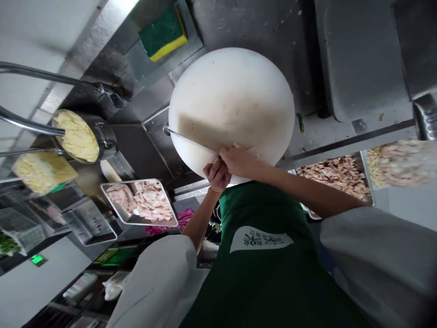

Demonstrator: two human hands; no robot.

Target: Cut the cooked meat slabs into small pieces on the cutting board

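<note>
A round white cutting board lies on the steel counter in front of my green apron. Both my hands meet at its near edge. My right hand is closed around the handle end of a knife, whose thin blade runs left across the board. My left hand is a closed fist just below the blade's base, touching my right hand. What the fist holds is hidden. A small pale piece shows beside my right hand.
A metal tray of pale sliced meat sits left of my hands. A pot of yellow slices and a yellow block stand further left under tap pipes. A green-yellow sponge lies beyond. Trays of chopped food are at the right.
</note>
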